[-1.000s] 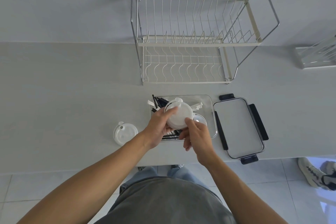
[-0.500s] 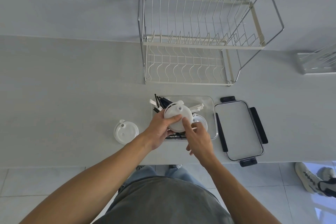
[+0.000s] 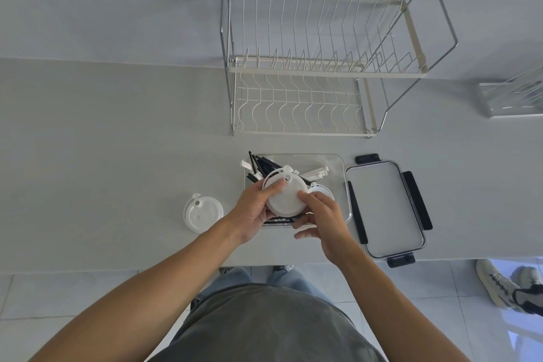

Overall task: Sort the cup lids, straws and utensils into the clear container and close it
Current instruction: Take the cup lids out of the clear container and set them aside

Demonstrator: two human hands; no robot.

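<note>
A clear rectangular container [image 3: 338, 163] sits on the grey counter, with black straws [image 3: 262, 164] and white utensils [image 3: 316, 173] lying in it. Over its near left part my left hand [image 3: 252, 211] grips a white cup lid [image 3: 284, 196] from the left, thumb on top. My right hand [image 3: 321, 216] touches the same lid's right edge with thumb and forefinger. Another white lid [image 3: 320, 190] lies in the container just behind my right hand. A further white lid [image 3: 202, 213] rests on the counter to the left. The container's lid [image 3: 388, 209], clear with black clips, lies flat to the right.
A white wire dish rack [image 3: 317, 67] stands behind the container against the wall. A clear holder [image 3: 514, 97] is at the far right of the counter. The counter's front edge runs just below my wrists. Another person's shoes [image 3: 505, 285] are on the floor at the right.
The white lid held in both hands has sunk a little toward the container and turned flatter. My right hand's fingers have slid onto its right rim.
</note>
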